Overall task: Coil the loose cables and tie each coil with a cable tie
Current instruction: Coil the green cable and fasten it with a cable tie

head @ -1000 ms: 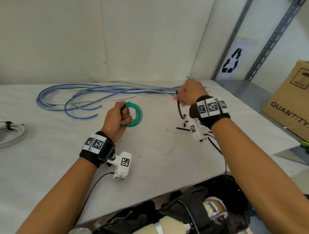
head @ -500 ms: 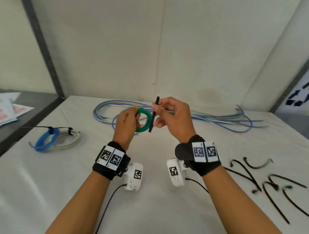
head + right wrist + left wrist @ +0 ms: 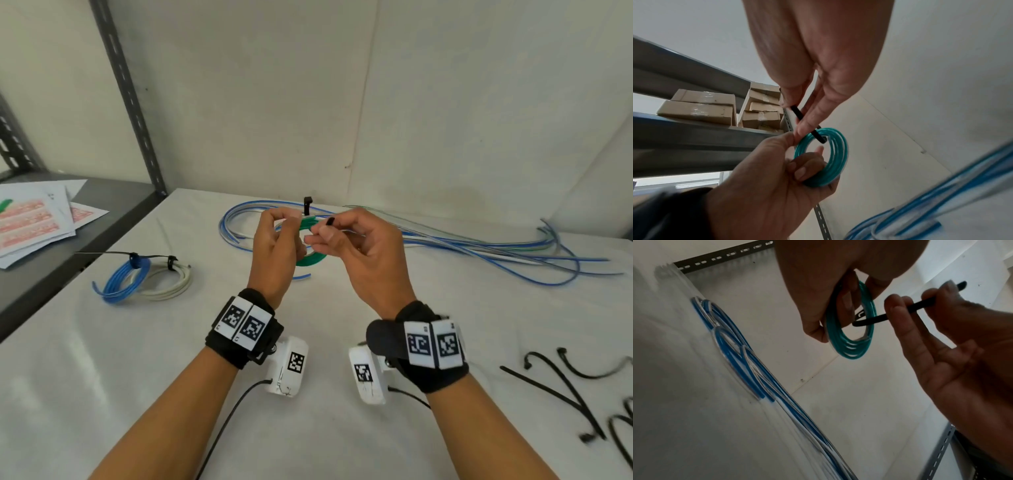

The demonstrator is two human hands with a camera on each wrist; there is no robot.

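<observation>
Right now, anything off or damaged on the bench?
Nothing stands out. Left hand holds the green coil, right hand threads a black cable tie through it; loose blue and white cables await coiling.

Storeroom: slotted shelving (image 3: 684,129), cardboard boxes (image 3: 698,107)

Head view: bright, even, diffuse light; soft faint shadows under the forearms on the white cloth-covered table (image 3: 102,394). Mild glare on the cloth at lower left. Wide-angle bending: the grey slotted steel upright (image 3: 130,99) leans and the table edges curve. Focus fair, slight softness at the rims.

Left wrist view: dimmer, backlit; left hand (image 3: 828,288) in shadow, bright patch upper right. Loose blue and white cables (image 3: 756,369) smeared by motion blur.

Right wrist view: right hand (image 3: 818,56) evenly lit; corners blurred, blue cables soft.
</observation>
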